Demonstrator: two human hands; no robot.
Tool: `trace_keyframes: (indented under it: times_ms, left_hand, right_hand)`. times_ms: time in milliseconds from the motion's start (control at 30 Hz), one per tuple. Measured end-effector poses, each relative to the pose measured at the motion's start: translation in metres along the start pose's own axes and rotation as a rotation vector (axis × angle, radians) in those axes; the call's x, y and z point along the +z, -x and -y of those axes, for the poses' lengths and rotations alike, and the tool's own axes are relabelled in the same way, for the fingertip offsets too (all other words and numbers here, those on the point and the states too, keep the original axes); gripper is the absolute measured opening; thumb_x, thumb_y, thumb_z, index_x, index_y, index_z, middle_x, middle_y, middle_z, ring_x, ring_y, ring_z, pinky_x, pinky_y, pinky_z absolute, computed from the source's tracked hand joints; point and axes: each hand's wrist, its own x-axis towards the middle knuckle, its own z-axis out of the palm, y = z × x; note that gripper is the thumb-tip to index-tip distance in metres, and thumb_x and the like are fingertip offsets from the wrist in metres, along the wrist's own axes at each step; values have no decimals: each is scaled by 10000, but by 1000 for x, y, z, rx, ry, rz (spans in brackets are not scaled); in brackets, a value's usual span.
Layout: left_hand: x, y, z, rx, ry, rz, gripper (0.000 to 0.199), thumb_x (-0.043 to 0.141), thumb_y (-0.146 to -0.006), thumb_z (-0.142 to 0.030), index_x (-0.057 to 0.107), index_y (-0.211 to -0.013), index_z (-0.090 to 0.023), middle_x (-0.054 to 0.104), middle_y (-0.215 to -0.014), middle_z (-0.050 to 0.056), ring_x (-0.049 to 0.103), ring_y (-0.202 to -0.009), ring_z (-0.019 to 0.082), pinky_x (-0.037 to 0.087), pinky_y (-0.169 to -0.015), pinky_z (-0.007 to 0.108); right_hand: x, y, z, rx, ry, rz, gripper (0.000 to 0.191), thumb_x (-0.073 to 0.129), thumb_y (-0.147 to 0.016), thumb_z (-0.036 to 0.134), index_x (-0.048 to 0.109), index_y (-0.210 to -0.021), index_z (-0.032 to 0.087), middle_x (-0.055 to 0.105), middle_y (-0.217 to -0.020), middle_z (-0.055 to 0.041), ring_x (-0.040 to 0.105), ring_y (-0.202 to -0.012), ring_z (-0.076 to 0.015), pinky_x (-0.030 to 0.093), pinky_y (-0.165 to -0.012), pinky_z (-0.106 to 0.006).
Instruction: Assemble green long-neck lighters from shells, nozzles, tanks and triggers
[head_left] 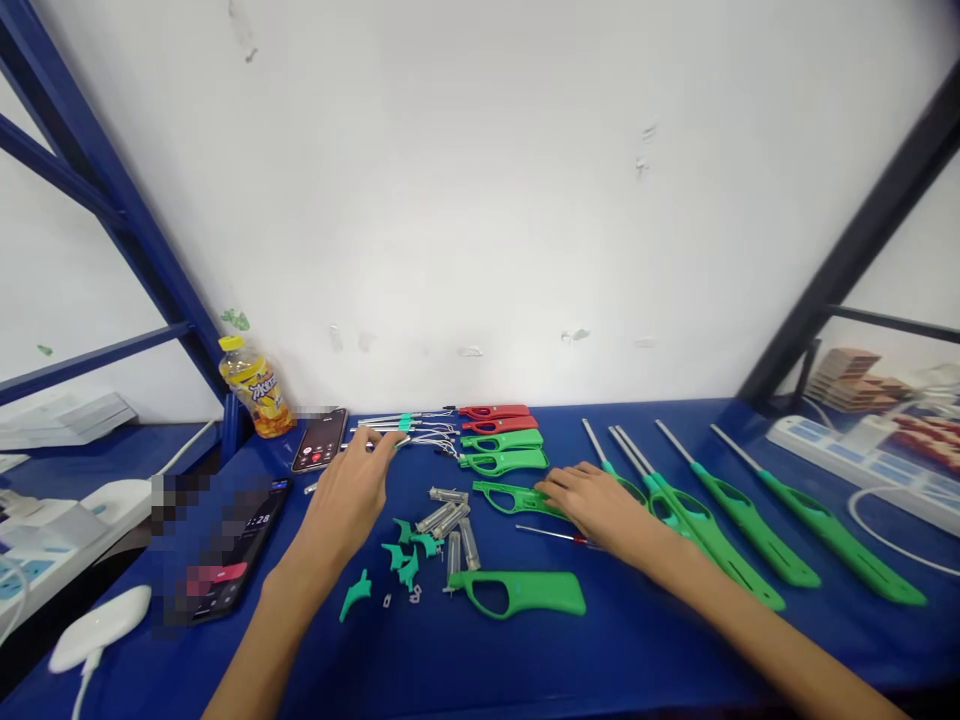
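Observation:
My left hand point(351, 490) is at the row of metal lighter tubes point(373, 425) with thin white wires, its thumb and fingertips pinched together on one tube. Part of that tube is hidden by the hand. My right hand point(589, 505) has its fingers bent over the handle end of an open green lighter shell point(504, 497), lying on the table. Just below this shell is a thin screwdriver point(551, 533), partly under my right hand. Between the hands lie clear fuel tanks point(450, 518) and teal triggers point(405, 562). Nearer me is another green shell point(536, 592).
Red shells point(499, 412) and green shells point(510, 440) line the back. Long green lighters point(757, 520) lie at the right, beside a power strip point(862, 470). At the left are two phones point(319, 440), a yellow-capped bottle point(259, 390) and a white charger point(101, 628).

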Motion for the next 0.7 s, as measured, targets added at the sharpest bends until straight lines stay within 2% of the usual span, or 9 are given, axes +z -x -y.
trace_keyframes:
  times_ms: [100,167,233,300,367,433,533,633,700]
  left_hand:
    - [-12,18,-8,22,148,-62,375,384,-1135,-210,589,-1450,-212,638,-1267,98,728,-931,225,629,-819,404]
    - [-16,31,-14,42,252,-100,418,309,-1141,-253,602,-1438,-216,623,-1261,105,735,-967,245,624,-856,413]
    - [-16,46,-19,62,350,-127,425,296,-1149,-320,620,-1408,-230,621,-1257,100,734,-1022,246,620,-891,396]
    - [-14,62,-24,80,430,-140,401,336,-1151,-396,640,-1374,-259,632,-1223,80,739,-1004,227,625,-874,360]
    - [-7,79,-27,105,491,-138,354,448,-1124,-468,660,-1337,-280,644,-1154,55,743,-896,199,635,-800,315]
    - [2,97,-28,133,543,-143,325,446,-1120,-440,689,-1273,-289,650,-1093,43,742,-821,178,631,-733,277]
    - [15,124,-27,156,593,-133,289,458,-1119,-370,688,-1289,-330,660,-1091,25,752,-829,152,618,-728,228]
    - [21,146,-28,145,671,-117,306,513,-1111,-371,655,-1382,-381,669,-1119,14,751,-877,146,612,-760,206]
    - [22,156,-29,72,721,-119,335,519,-1111,-384,637,-1424,-398,671,-1097,11,743,-861,147,613,-746,206]
  right_hand:
    - [-12,-1,-4,56,-35,-16,219,710,-1059,351,707,-1182,169,736,-1112,-45,733,-947,-191,638,-877,-404]
    - [-27,6,-7,118,-71,-64,229,691,-1071,349,699,-1210,168,734,-1133,-53,733,-957,-194,636,-880,-407]
    - [-44,23,-3,180,-118,-125,212,611,-1108,300,687,-1251,164,731,-1168,-72,739,-985,-204,631,-890,-409]
    - [-58,45,11,201,-186,-158,312,411,-1159,216,704,-1263,196,738,-1186,-99,750,-1002,-203,621,-883,-359]
    - [-64,69,34,164,-259,-140,312,426,-1164,253,737,-1192,250,759,-1120,-55,760,-1006,-188,617,-873,-295]
    - [-58,87,58,111,-322,-101,299,464,-1157,276,761,-1149,298,767,-1065,-8,769,-966,-159,615,-862,-234]
    - [-35,98,84,73,-412,-101,302,486,-1148,277,772,-1230,325,775,-1106,-6,776,-997,-162,619,-876,-217]
    - [-16,90,90,120,-464,-107,304,498,-1144,283,783,-1243,319,772,-1112,-27,771,-1013,-185,631,-880,-256]
    - [-11,82,88,171,-467,-103,314,482,-1152,289,776,-1260,311,764,-1153,-39,759,-1068,-197,622,-970,-311]
